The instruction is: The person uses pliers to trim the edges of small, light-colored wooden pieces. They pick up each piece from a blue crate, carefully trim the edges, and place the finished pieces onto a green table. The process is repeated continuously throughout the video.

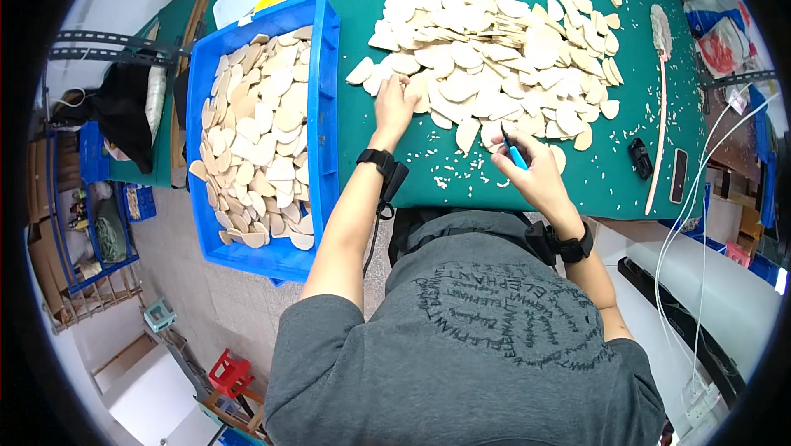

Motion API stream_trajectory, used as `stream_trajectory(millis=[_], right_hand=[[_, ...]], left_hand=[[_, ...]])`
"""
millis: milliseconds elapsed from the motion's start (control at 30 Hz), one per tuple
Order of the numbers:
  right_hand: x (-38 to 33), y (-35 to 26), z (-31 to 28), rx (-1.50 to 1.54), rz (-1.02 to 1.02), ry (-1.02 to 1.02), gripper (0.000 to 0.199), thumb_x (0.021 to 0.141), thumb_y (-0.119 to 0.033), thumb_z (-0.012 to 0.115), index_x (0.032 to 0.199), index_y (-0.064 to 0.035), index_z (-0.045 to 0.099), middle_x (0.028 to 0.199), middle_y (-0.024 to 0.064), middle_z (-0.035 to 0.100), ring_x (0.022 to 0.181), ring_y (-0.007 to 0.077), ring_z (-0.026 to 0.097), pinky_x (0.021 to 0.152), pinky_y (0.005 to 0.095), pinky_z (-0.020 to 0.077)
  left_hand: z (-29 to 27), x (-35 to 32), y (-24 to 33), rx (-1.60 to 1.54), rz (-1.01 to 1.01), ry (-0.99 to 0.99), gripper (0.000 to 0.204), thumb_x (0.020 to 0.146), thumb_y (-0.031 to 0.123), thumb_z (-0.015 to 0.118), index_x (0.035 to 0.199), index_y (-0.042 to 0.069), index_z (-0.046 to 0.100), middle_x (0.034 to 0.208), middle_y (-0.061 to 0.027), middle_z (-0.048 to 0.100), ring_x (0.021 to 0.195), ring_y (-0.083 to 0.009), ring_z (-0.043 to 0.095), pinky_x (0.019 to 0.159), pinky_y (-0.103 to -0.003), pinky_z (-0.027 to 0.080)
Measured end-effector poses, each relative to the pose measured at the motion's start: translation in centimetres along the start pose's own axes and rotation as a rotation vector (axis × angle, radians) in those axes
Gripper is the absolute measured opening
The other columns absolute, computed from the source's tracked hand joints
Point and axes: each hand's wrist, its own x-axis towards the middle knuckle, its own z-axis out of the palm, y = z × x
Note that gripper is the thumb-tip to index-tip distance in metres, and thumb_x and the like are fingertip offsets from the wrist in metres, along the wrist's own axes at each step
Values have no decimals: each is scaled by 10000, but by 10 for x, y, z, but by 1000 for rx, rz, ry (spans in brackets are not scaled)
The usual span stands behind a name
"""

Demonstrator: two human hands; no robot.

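Note:
My left hand [395, 106] is at the near left edge of a heap of flat, cream half-round pieces [486, 55] on a green-covered table. Its fingers are curled, with the thumb against one cream piece [419, 93]; part of the grip is hidden. Closer to the table's front edge, my right hand [534, 172] closes around a small blue-handled tool [517, 157]. The tool's thin dark tip points up toward the heap, but its exact kind is unclear. Another cream piece [559, 158] lies just beyond the right hand.
A blue crate [324, 129] full of similar pieces stands at my left. Small pale scraps [445, 168] litter the green table [606, 186]. Toward the right edge lie a long-handled brush [662, 59], a black coiled item [639, 158] and a phone [678, 176]; white cables [700, 170] hang beyond.

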Motion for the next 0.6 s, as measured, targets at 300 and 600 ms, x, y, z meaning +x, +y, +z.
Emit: stream_trajectory(millis=[300,600], right_hand=[[13,-19,18,-72,-136,31,281,802,-216,654,976,4,651,794,117,658,694,168,613,665,290,482],[8,-35,23,-47,-247,50,290,803,-162,651,1041,3,641,792,115,666,668,152,614,634,272,486]], left_hand=[[-95,-92,118,-1147,-150,-256,322,879,94,631,1158,-16,512,1030,-112,647,907,-162,650,760,-281,561],[-94,-121,136,-1165,-58,-78,339,886,94,619,1182,-12,492,1057,-139,638,916,-175,653,764,-302,573]])
